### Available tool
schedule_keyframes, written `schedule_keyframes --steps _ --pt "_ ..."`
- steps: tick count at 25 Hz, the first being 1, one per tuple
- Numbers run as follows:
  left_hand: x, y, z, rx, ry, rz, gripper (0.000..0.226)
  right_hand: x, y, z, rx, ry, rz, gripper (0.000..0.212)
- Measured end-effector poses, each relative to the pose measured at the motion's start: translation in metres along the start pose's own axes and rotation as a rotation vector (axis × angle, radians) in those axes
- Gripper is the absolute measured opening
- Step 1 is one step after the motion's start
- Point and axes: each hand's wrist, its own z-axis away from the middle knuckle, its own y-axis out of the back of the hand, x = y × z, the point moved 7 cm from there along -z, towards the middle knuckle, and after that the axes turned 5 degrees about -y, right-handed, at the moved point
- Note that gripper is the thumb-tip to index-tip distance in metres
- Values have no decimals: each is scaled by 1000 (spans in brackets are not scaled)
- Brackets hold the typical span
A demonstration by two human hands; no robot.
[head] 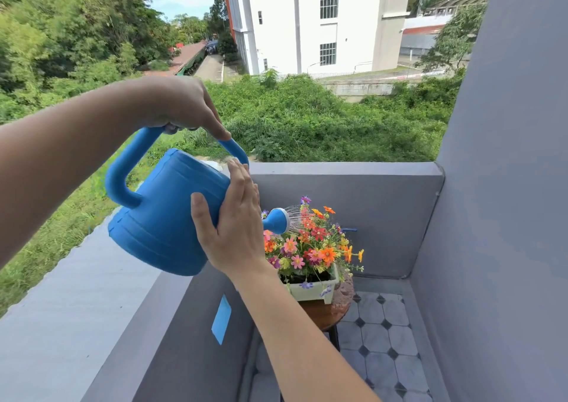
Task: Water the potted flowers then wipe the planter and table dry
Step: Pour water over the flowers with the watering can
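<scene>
A blue watering can [163, 214] is tilted to the right, and thin streams of water fall from its rose head [278, 221] onto the flowers [313, 245]. My left hand [181, 103] grips the can's top handle. My right hand [236, 226] lies flat against the can's side near the spout, fingers together. The orange, pink and red flowers stand in a pale green rectangular planter [312, 289]. The planter rests on a small round brown table [333, 312] whose top looks wet at the right.
A grey balcony wall [353, 214] runs behind the table, with a grey side wall [498, 217] at the right. A wide grey ledge [76, 309] is at the left. A blue patch [222, 318] is on the inner wall. The floor [384, 340] has grey tiles.
</scene>
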Motion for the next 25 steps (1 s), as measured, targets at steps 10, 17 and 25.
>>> schedule_keyframes --steps 10,17,25 --pt "-3 1 8 14 18 -66 24 0 -11 6 -121 -43 6 72" --pt "-35 -18 21 -4 81 246 20 -3 -8 18 -79 22 40 75" --pt "-125 -66 84 269 91 651 2 22 -66 50 -270 125 198 72"
